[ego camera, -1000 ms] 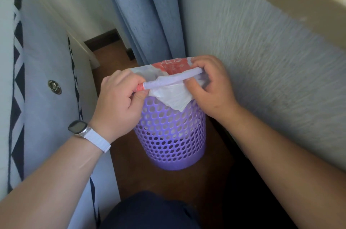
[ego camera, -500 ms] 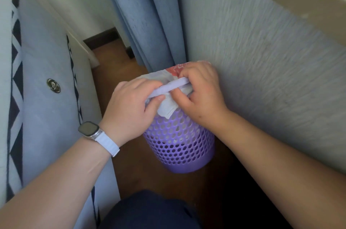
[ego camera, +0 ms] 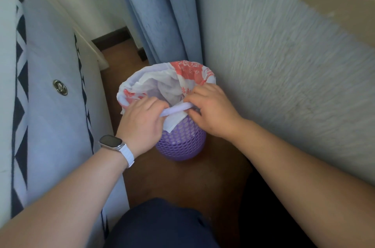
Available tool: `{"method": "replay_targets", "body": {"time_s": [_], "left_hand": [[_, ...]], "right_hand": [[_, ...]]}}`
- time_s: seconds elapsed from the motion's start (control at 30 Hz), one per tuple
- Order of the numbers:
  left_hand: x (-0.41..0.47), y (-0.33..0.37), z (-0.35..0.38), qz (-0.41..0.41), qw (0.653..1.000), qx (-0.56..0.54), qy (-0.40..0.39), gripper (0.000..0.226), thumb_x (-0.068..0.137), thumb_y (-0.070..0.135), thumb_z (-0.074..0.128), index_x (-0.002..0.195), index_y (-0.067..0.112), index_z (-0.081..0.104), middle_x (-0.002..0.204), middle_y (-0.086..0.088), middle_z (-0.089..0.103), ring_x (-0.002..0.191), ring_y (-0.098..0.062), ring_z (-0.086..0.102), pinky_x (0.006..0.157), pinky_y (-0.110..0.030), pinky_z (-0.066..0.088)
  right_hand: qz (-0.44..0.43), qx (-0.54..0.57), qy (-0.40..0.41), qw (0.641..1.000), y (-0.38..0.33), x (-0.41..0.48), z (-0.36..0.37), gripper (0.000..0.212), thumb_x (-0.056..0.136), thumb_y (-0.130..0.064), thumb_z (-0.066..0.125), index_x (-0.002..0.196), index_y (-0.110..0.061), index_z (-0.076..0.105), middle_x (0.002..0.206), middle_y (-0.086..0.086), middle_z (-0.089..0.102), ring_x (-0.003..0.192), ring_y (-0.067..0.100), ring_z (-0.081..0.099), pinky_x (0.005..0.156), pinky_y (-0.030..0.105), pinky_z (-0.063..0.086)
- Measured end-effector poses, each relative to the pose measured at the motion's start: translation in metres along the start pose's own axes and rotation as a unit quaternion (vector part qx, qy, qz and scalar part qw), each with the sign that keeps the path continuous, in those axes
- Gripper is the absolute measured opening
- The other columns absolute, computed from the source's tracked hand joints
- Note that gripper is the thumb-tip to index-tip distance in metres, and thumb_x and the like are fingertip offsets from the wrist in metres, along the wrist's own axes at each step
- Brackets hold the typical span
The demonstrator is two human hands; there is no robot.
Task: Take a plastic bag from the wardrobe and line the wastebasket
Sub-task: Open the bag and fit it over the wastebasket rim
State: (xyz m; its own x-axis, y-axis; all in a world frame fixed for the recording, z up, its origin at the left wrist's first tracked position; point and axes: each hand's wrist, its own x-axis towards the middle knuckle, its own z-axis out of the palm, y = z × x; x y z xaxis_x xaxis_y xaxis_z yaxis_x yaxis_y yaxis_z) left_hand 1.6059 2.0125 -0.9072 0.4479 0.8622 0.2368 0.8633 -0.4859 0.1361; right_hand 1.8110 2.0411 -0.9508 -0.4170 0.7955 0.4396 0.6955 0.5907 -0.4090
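A purple perforated wastebasket (ego camera: 182,142) stands on the wooden floor. A white plastic bag with red print (ego camera: 190,71) sits inside it, its mouth spread and folded over the far and left rim. My left hand (ego camera: 142,122) pinches the bag and rim at the near left. My right hand (ego camera: 211,110) pinches the bag at the near right. A strip of bare purple rim shows between my hands, with a flap of bag hanging below it.
A blue curtain (ego camera: 162,14) hangs just behind the basket. A textured pale wall (ego camera: 284,65) runs along the right. On the left stands a sofa side with a black-and-white cover (ego camera: 40,95). My dark-clothed knee (ego camera: 162,225) is below.
The view has tilted down over the basket, and the bag's open mouth now shows, spread over the far rim. Both hands stay gripping the near rim.
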Motion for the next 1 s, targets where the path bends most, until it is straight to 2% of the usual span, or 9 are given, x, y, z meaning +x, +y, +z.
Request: {"method": "replay_targets", "body": {"time_s": [0.2,0.3,0.4,0.5,0.6,0.67,0.8,0.9,1.0], "left_hand": [[-0.015,-0.011,0.018,-0.018,1.0,0.01,-0.023,0.014,0.082,0.008,0.059,0.092,0.01,0.069,0.081,-0.008,0.067,0.074,-0.032,0.062,0.066,-0.033,0.042],[-0.02,-0.015,0.029,-0.02,0.999,-0.005,-0.04,0.014,0.083,0.009,0.065,0.096,0.011,0.071,0.084,-0.007,0.07,0.076,-0.029,0.063,0.066,-0.031,0.045],[-0.027,-0.021,0.039,-0.018,0.998,-0.016,-0.06,0.019,0.082,0.011,0.063,0.099,0.012,0.072,0.087,-0.005,0.071,0.078,-0.028,0.064,0.065,-0.034,0.05],[-0.035,-0.024,0.046,-0.017,0.997,-0.02,-0.076,0.019,0.081,0.012,0.061,0.096,0.014,0.072,0.086,-0.004,0.072,0.077,-0.028,0.065,0.063,-0.033,0.048],[-0.043,-0.024,0.051,-0.021,0.995,-0.027,-0.091,0.016,0.083,0.012,0.064,0.095,0.018,0.072,0.085,-0.001,0.071,0.076,-0.026,0.064,0.064,-0.029,0.043],[-0.047,-0.023,0.053,-0.037,0.992,-0.043,-0.112,0.014,0.084,0.014,0.066,0.095,0.021,0.073,0.084,0.001,0.071,0.075,-0.022,0.063,0.065,-0.028,0.046],[-0.054,-0.022,0.056,-0.051,0.986,-0.054,-0.149,0.01,0.087,0.018,0.063,0.092,0.022,0.071,0.083,0.002,0.069,0.075,-0.02,0.061,0.065,-0.034,0.052],[-0.057,-0.018,0.054,-0.068,0.983,-0.057,-0.163,0.015,0.087,0.023,0.064,0.101,0.023,0.07,0.091,0.004,0.07,0.082,-0.017,0.061,0.072,-0.031,0.052],[-0.06,-0.009,0.046,-0.085,0.98,-0.072,-0.168,0.026,0.088,0.025,0.064,0.114,0.02,0.067,0.106,0.001,0.071,0.096,-0.021,0.064,0.083,-0.034,0.05]], "right_hand": [[0.001,-0.029,-0.042,0.999,-0.004,-0.008,0.024,0.018,0.082,-0.021,0.052,0.085,-0.011,0.068,0.08,0.005,0.061,0.079,0.03,0.058,0.077,0.038,0.04],[-0.003,-0.049,-0.062,0.997,0.0,-0.013,0.031,0.019,0.082,-0.021,0.051,0.084,-0.013,0.068,0.079,0.003,0.061,0.079,0.029,0.058,0.08,0.036,0.037],[-0.011,-0.063,-0.087,0.994,0.001,-0.017,0.039,0.019,0.082,-0.022,0.05,0.082,-0.015,0.068,0.078,0.003,0.06,0.077,0.028,0.058,0.077,0.036,0.036],[-0.012,-0.059,-0.132,0.989,-0.003,-0.022,0.044,0.023,0.081,-0.025,0.047,0.081,-0.016,0.067,0.077,0.003,0.059,0.075,0.027,0.056,0.073,0.037,0.044],[-0.011,-0.051,-0.185,0.981,-0.006,-0.025,0.046,0.012,0.082,-0.02,0.054,0.081,-0.014,0.065,0.079,0.004,0.059,0.075,0.028,0.056,0.072,0.039,0.045],[-0.011,-0.042,-0.216,0.975,-0.007,-0.027,0.047,0.006,0.084,-0.019,0.06,0.084,-0.014,0.064,0.082,0.005,0.061,0.078,0.026,0.056,0.075,0.041,0.044],[-0.014,-0.027,-0.258,0.966,-0.01,-0.032,0.048,0.009,0.086,-0.024,0.059,0.087,-0.016,0.062,0.085,0.002,0.057,0.08,0.022,0.051,0.078,0.038,0.04],[-0.003,-0.017,-0.279,0.96,-0.01,-0.031,0.045,0.009,0.087,-0.028,0.057,0.089,-0.02,0.06,0.084,-0.005,0.045,0.08,0.016,0.04,0.081,0.035,0.035],[0.006,-0.026,-0.289,0.957,-0.013,-0.032,0.042,0.018,0.086,-0.036,0.055,0.095,-0.021,0.061,0.09,-0.004,0.052,0.085,0.016,0.044,0.086,0.037,0.038]]}}
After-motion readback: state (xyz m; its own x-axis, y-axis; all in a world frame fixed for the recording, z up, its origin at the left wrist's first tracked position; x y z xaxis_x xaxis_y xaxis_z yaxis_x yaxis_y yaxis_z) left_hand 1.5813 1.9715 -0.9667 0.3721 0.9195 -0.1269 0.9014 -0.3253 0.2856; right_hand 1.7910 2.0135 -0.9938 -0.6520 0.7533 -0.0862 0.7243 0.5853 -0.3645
